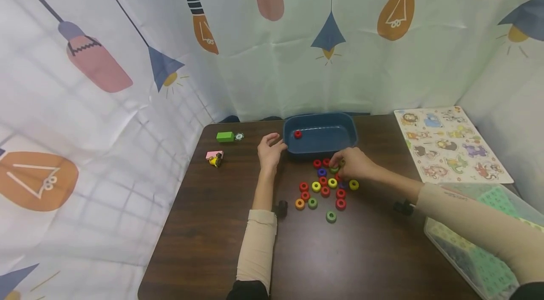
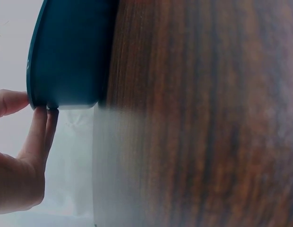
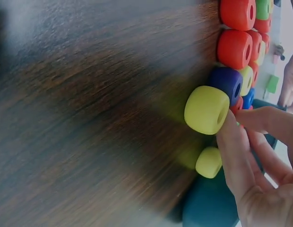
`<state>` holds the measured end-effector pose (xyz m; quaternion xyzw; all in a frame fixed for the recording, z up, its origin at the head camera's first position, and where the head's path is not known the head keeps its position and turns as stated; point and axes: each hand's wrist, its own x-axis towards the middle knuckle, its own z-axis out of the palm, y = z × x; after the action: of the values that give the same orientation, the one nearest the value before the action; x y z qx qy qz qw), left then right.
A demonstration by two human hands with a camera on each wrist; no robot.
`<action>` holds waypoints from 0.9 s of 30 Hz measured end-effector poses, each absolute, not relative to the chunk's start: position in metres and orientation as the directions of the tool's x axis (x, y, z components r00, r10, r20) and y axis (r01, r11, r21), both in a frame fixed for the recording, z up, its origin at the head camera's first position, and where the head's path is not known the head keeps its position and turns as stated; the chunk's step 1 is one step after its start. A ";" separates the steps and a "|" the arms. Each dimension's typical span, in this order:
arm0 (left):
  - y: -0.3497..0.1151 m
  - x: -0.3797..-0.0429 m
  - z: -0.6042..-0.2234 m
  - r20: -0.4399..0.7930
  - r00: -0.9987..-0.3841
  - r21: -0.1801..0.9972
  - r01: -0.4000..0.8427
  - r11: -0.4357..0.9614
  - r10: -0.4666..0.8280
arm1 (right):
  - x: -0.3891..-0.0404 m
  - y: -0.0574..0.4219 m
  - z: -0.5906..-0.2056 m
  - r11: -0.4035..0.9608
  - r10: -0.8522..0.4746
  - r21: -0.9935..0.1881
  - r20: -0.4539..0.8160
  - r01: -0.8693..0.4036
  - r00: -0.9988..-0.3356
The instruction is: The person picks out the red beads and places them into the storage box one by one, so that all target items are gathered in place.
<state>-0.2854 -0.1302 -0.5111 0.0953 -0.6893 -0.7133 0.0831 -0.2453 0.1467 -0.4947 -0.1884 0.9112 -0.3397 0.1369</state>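
Beside the left end of the blue tray (image 1: 320, 153), my left hand (image 1: 269, 152) has its thumb and fingers at the rim, gripping it in the left wrist view. One red bead (image 1: 298, 134) lies inside the tray. My right hand (image 1: 354, 164) reaches over the loose beads in front of the tray, fingers curled and pinching a green bead (image 1: 334, 169), which they partly hide. Yellow (image 3: 207, 110), purple (image 3: 226, 84) and red beads (image 3: 235, 48) sit close to the right fingertips. Several more red, yellow, orange and green beads spread toward me on the table.
A green block (image 1: 225, 137), a small round token (image 1: 239, 136) and a yellow toy figure (image 1: 215, 160) by a pink block stand at the left. An animal picture board (image 1: 446, 139) and a clear plastic box (image 1: 450, 248) occupy the right. A printed curtain (image 1: 297, 68) closes the back.
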 end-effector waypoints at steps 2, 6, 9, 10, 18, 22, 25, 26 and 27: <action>-0.130 -0.285 -0.512 -0.022 -0.967 0.999 -0.012 -0.042 -0.252 | -0.245 0.146 -0.495 0.696 -0.449 -0.663 -0.100 -0.277 -0.888; -0.131 -0.284 -0.513 -0.031 -0.968 0.999 -0.020 -0.046 -0.250 | -0.245 0.149 -0.497 0.693 -0.457 -0.661 -0.092 -0.289 -0.885; -0.132 -0.283 -0.511 -0.030 -0.967 0.999 -0.022 -0.036 -0.252 | -0.246 0.150 -0.491 0.679 -0.451 -0.687 -0.114 -0.258 -0.885; -0.132 -0.283 -0.511 -0.030 -0.967 0.999 -0.022 -0.033 -0.252 | -0.247 0.150 -0.487 0.670 -0.454 -0.699 -0.119 -0.251 -0.883; -0.134 -0.284 -0.508 -0.027 -0.969 0.999 -0.022 -0.026 -0.245 | -0.274 0.141 -0.439 0.541 -0.444 -0.826 -0.123 -0.157 -0.887; -0.135 -0.284 -0.509 -0.031 -0.967 0.999 -0.027 -0.020 -0.252 | -0.297 0.131 -0.418 0.466 -0.428 -0.877 -0.107 -0.118 -0.898; -0.134 -0.283 -0.509 -0.028 -0.966 1.000 -0.025 -0.014 -0.257 | -0.316 0.122 -0.411 0.454 -0.413 -0.883 -0.095 -0.115 -0.906; -0.134 -0.283 -0.509 -0.026 -0.966 1.000 -0.022 -0.016 -0.256 | -0.322 0.119 -0.410 0.457 -0.407 -0.882 -0.092 -0.115 -0.909; -0.133 -0.283 -0.510 -0.025 -0.967 1.000 -0.021 -0.018 -0.255 | -0.328 0.116 -0.410 0.463 -0.402 -0.879 -0.091 -0.116 -0.911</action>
<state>-0.2829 -0.1333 -0.5097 0.0991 -0.6956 -0.7067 0.0829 -0.3277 0.1159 -0.4100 -0.1536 0.8429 -0.4951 0.1441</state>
